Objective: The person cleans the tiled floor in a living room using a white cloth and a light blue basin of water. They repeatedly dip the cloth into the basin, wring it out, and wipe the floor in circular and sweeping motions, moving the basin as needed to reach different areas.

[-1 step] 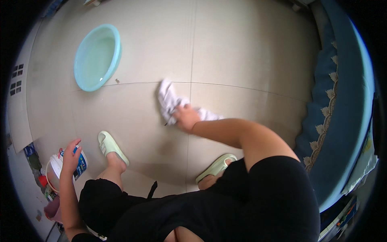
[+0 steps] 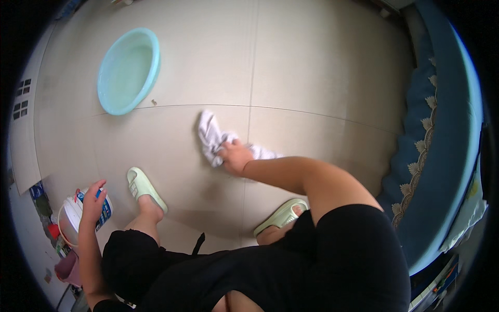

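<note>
My right hand [image 2: 236, 157] presses a crumpled pale cloth [image 2: 208, 132] against the tiled floor, its fingers bent over the middle of it. One end of the cloth sticks out to the far left of the hand and the other trails to the right. My left hand [image 2: 93, 202] hangs at the left with its fingers spread and nothing in them. It overlaps a white bucket [image 2: 73, 208] with a blue label in view; whether it touches the bucket I cannot tell.
A light blue basin [image 2: 154, 73] with water stands at the far left, with a small scrap [image 2: 154, 102] beside it. Blue lace-trimmed fabric [image 2: 416, 114] hangs along the right side. My feet are in pale green slippers [image 2: 136, 182]. A pink container [image 2: 67, 268] stands at the lower left.
My right hand and the cloth have shifted slightly to the left and nearer to me. My left hand looks almost the same.
</note>
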The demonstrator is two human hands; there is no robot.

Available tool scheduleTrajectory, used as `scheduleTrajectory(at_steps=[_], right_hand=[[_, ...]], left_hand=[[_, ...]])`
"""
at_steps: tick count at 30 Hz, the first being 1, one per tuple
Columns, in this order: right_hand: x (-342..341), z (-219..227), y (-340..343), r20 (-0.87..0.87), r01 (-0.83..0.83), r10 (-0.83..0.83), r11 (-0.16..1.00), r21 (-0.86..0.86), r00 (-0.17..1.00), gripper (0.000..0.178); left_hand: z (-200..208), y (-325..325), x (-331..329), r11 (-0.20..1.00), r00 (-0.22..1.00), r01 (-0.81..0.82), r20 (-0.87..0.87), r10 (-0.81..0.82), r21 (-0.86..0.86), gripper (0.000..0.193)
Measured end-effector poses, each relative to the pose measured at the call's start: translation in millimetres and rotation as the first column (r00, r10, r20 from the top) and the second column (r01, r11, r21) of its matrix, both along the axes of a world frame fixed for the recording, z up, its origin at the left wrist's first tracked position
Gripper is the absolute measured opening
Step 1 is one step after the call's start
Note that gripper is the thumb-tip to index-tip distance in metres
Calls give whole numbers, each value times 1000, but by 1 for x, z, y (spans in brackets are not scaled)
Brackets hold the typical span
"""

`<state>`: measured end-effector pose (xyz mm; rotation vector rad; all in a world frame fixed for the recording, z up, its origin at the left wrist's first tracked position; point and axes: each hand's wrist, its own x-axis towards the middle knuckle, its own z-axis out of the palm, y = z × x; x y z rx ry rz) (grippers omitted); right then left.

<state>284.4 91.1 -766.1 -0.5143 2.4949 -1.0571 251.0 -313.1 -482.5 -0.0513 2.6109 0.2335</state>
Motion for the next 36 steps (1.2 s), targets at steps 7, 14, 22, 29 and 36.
scheduleTrajectory(at_steps=[7,14,22,29,36], right_hand=[[-65,43,63,635,395,-104,855,-337,766,43],[-146,-13,231,15,707,-718,689,160,696,53],[-134,-8,-24,-232,334,-245,777,533,941,32],[-82,62,-63,605,177,-77,978,-107,792,46],[-46,69,152,608,860,-663,505,-69,437,40]], left_hand=[[-60,-59,18,868,950,-298,213,228,397,31],[-64,-100,7,788,943,-332,192,271,518,31],[-68,-91,-35,792,961,-276,183,210,544,29],[-86,-81,-90,771,967,-212,245,76,600,30],[-128,-77,-139,812,928,-137,360,-95,568,31]])
